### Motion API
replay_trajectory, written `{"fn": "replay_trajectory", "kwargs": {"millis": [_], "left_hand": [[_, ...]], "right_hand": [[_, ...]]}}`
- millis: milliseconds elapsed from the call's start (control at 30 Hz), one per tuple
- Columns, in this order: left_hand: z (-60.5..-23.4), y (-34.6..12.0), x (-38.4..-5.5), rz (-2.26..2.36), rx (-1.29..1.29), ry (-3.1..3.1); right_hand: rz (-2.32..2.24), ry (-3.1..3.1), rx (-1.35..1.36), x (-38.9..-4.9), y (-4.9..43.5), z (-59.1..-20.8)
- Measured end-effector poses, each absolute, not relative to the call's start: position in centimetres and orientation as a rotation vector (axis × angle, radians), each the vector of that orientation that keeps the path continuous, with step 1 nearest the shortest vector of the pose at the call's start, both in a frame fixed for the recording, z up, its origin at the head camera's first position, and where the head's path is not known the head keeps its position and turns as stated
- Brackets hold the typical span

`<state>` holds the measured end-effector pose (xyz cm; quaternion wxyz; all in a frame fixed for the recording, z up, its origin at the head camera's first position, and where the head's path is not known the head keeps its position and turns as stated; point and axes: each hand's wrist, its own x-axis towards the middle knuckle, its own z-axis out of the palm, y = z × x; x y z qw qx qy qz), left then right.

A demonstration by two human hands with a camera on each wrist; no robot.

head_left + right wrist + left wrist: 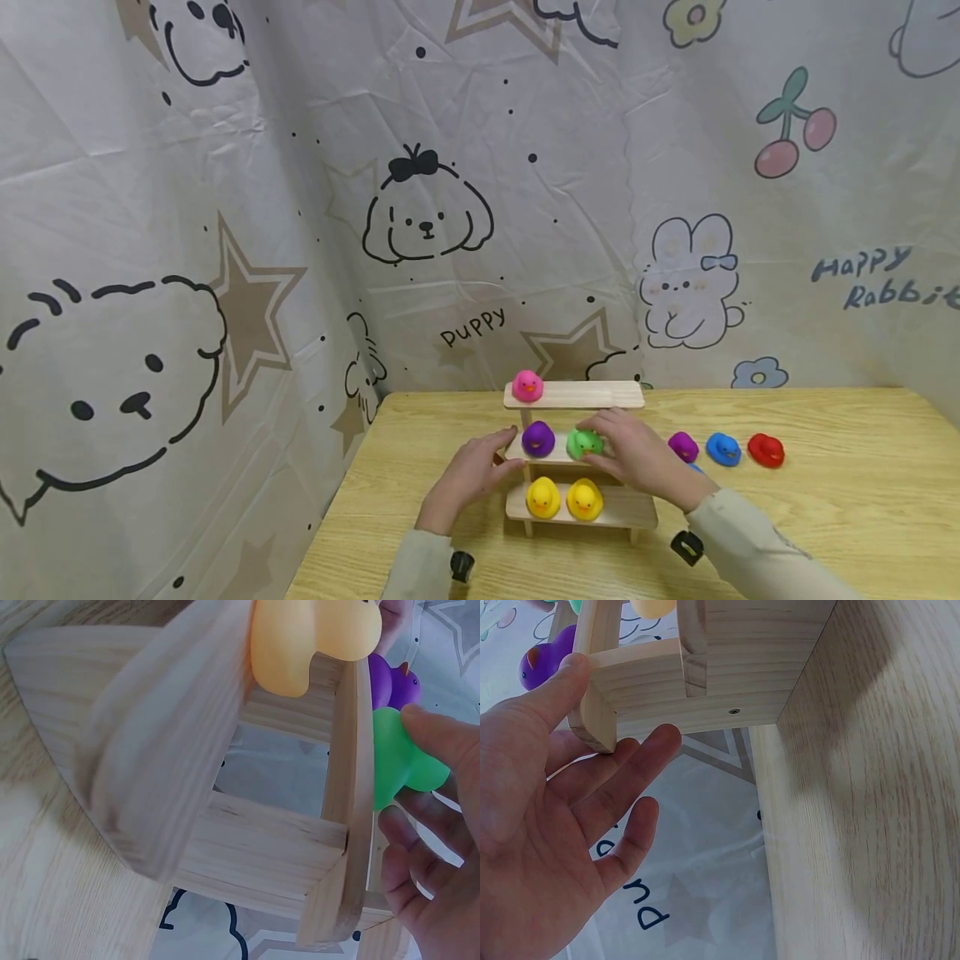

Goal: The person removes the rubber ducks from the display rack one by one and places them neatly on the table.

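Note:
A three-tier wooden display rack [600, 395] stands on the table. My right hand [639, 454] pinches a green rubber duck [390, 754] between thumb and fingers, at the middle tier beside a purple duck [537, 439]. With my left hand [472, 472] I hold the left end of that same tier, thumb on its front edge and index finger behind it, as the left wrist view shows. One pink duck [527, 386] sits at the top tier's left end. Two yellow ducks, a left one [543, 498] and a right one [585, 500], sit side by side on the bottom tier.
Right of the rack, a magenta duck [683, 447], a blue duck [723, 450] and a red duck [766, 451] stand in a row on the wooden table [847, 500]. Another blue piece shows partly behind my right wrist. A printed curtain [570, 233] hangs behind the table.

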<state>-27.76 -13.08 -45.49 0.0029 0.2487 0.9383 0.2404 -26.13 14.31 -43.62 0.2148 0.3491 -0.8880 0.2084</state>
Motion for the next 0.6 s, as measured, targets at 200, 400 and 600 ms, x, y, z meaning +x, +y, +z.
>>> {"fn": "replay_trajectory", "kwargs": {"millis": [200, 400, 600], "left_hand": [[-45.5, -13.0, -27.7, 0.753, 0.785, 2.947], [-45.5, -12.9, -27.7, 0.754, 0.762, 2.953], [-45.6, -13.0, -27.8, 0.747, 0.768, 2.955]], "right_hand": [[0.59, -2.449, 0.988, -25.9, 14.6, -43.5], [0.6, -2.421, 1.002, -25.8, 15.0, -43.5], [0.636, -2.416, 1.001, -25.6, 15.5, -43.5]]}}
